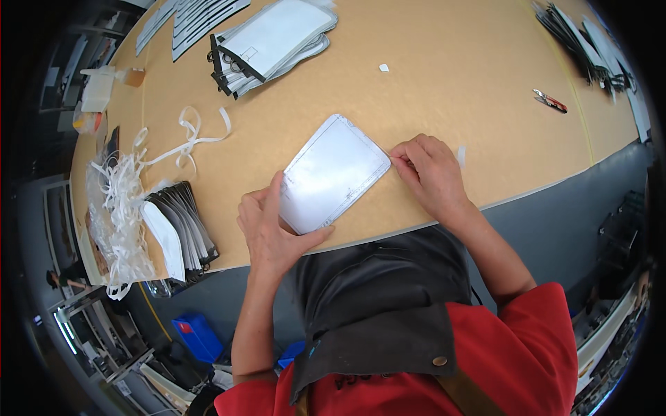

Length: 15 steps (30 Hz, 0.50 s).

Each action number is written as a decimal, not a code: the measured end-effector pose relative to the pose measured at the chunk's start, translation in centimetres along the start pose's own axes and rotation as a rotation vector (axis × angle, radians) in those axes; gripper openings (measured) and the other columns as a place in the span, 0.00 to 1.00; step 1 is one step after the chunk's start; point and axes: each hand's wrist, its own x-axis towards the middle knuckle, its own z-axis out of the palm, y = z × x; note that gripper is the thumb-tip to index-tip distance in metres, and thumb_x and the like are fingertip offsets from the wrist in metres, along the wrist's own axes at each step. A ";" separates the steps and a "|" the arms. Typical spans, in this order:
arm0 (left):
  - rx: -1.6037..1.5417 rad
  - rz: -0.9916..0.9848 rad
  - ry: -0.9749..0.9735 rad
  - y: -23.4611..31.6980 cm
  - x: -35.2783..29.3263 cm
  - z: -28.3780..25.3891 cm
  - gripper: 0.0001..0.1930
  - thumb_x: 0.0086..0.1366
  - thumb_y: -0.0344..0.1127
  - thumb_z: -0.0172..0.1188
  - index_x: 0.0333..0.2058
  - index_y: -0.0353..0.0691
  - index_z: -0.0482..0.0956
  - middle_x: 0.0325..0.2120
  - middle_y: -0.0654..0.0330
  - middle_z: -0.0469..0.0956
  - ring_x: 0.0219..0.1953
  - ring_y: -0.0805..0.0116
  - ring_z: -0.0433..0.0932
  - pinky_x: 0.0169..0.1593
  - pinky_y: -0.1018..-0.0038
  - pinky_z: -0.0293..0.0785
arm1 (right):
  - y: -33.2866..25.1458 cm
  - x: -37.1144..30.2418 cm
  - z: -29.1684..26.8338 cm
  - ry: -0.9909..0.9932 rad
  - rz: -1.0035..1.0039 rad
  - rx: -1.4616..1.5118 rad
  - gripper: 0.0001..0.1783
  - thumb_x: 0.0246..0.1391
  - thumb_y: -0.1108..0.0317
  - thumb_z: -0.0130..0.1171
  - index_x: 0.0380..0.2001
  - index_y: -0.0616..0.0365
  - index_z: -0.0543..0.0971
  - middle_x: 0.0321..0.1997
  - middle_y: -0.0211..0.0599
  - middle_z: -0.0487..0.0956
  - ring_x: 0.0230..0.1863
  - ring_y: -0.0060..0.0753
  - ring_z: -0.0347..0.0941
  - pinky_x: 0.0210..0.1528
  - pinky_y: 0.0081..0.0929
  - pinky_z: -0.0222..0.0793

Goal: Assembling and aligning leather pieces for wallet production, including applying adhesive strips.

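Note:
A white flat panel [336,173] with rounded corners and a dark line of marks along its border lies tilted near the table's front edge. My left hand [269,225] holds its lower left end, with the fingers along one side and the thumb at the bottom corner. At the panel's right corner, the thumb and forefinger of my right hand [429,170] are pinched together. What they hold is too small to make out.
A stack of white pieces with black edging [277,41] lies beyond the panel. To the left are tangled white strips [121,215] and a row of folded pieces [182,225]. Red-handled thread snips [550,101] and another pile [590,45] lie at the right.

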 end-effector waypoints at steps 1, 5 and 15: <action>-0.002 0.001 -0.001 0.0 0.0 0.0 0.57 0.32 0.51 0.81 0.64 0.40 0.67 0.45 0.53 0.65 0.51 0.55 0.65 0.58 0.60 0.63 | 0.0 -0.1 0.0 0.005 -0.004 0.003 0.06 0.50 0.73 0.65 0.30 0.55 0.77 0.30 0.34 0.75 0.35 0.40 0.73 0.41 0.37 0.69; 0.001 0.000 0.002 0.0 -0.1 0.1 0.57 0.32 0.52 0.81 0.64 0.40 0.68 0.45 0.53 0.65 0.51 0.56 0.65 0.57 0.61 0.63 | 0.0 -0.4 -0.2 0.006 -0.003 0.017 0.06 0.50 0.73 0.64 0.30 0.54 0.77 0.30 0.34 0.75 0.35 0.41 0.73 0.41 0.37 0.68; 0.000 0.018 0.022 -0.1 -0.2 0.2 0.56 0.33 0.52 0.81 0.63 0.39 0.68 0.45 0.54 0.66 0.49 0.56 0.66 0.57 0.62 0.63 | 0.1 -0.9 -0.1 0.028 -0.031 0.000 0.06 0.47 0.73 0.65 0.27 0.54 0.76 0.28 0.35 0.74 0.34 0.41 0.72 0.39 0.38 0.68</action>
